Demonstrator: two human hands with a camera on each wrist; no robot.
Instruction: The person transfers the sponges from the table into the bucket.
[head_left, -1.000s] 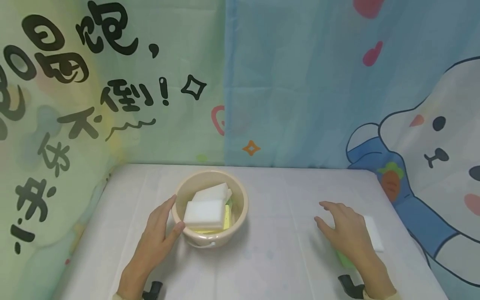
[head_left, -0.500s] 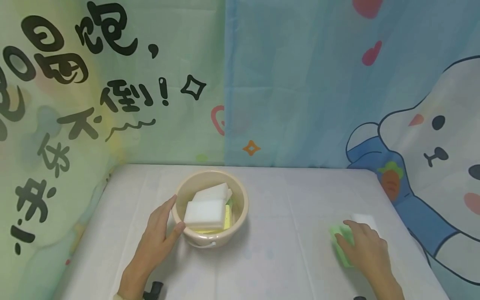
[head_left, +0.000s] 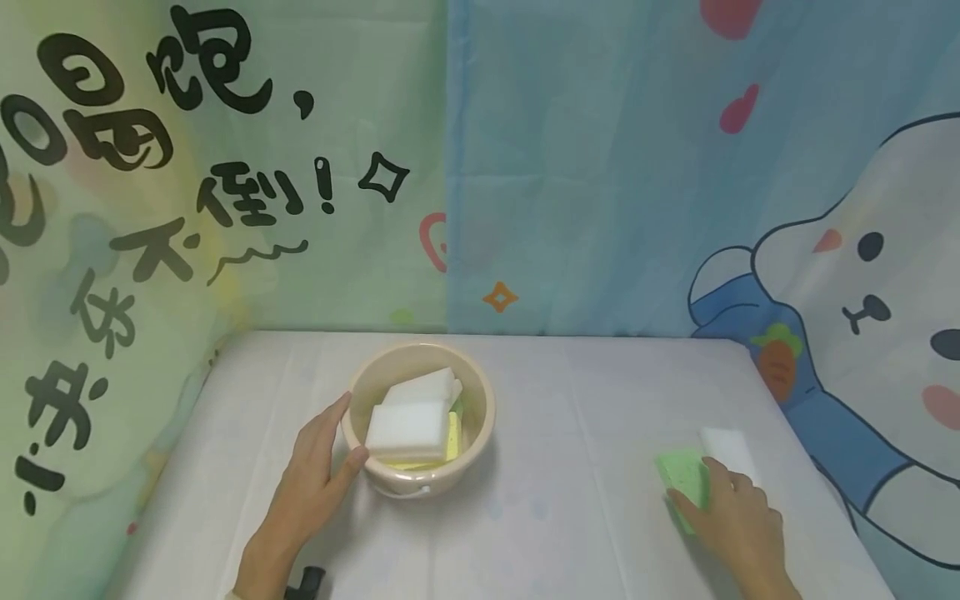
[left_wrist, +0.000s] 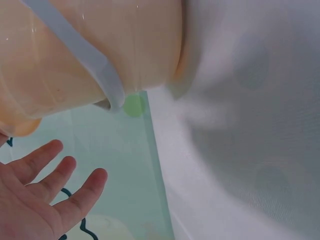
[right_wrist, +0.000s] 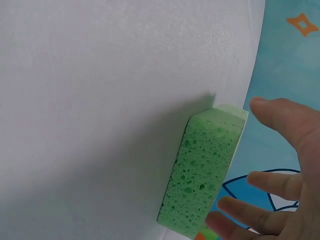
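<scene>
My left hand [head_left: 307, 475] rests beside a cream bucket [head_left: 480, 433], its fingertips and thumb at the rim. In the left wrist view several of its fingers are extended and spread, next to the bucket's wall [left_wrist: 145, 40]. White sponge blocks [head_left: 408, 429] and a yellow piece [head_left: 454, 435] lie inside the bucket. Over on the right, my right hand [head_left: 738, 521] is at a porous green sponge [head_left: 684, 475], overlapping its right side. The right wrist view shows thumb and fingers spread apart close above the green sponge [right_wrist: 200, 170].
Just behind the right hand lies a white block [head_left: 729, 452] on the white-covered table [head_left: 570, 483]. A pale bucket handle [left_wrist: 82, 50] hangs along the bucket's side. Printed curtains [head_left: 570, 167] stand behind the table and to its left.
My right hand has come down and toward the right, from above the green sponge to its right side, uncovering more of it. The left hand has stayed at the bucket.
</scene>
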